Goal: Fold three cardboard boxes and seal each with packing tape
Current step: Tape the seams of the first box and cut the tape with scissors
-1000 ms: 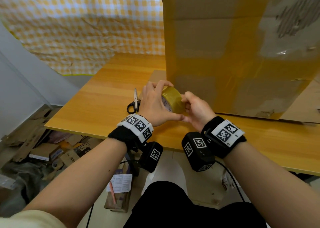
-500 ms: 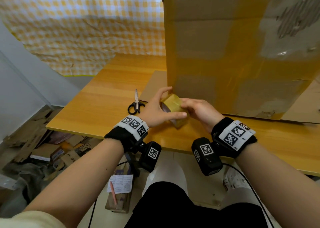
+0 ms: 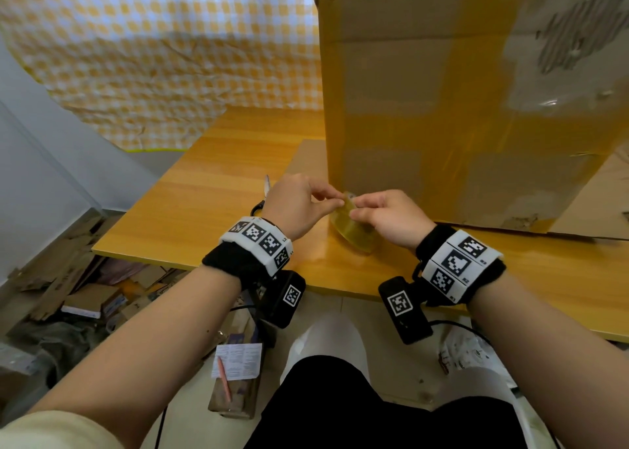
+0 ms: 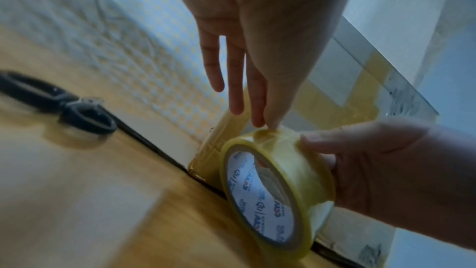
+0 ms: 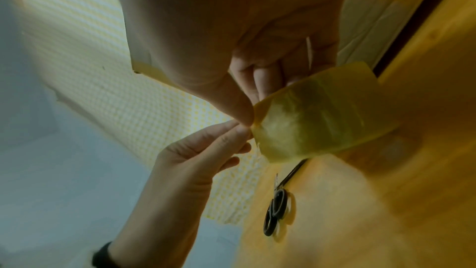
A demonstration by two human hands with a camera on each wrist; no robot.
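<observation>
While my right hand (image 3: 391,215) curls round the roll of packing tape (image 4: 273,191), fingers through its core and thumb over the outer band, my left hand (image 3: 296,207) pinches at the top of the roll with thumb and forefinger, its other fingers loose, picking for the free end. The roll stands on edge on the wooden table (image 3: 204,210), just in front of the big cardboard box (image 3: 459,108). I judge it light and rigid, but the film is slick, thin and clingy; the end is best lifted at a corner, then pulled flat so it doesn't fold onto itself. The box looks stiff and already carries tape strips. Scissors (image 5: 276,211) lie on the table beyond my left hand.
</observation>
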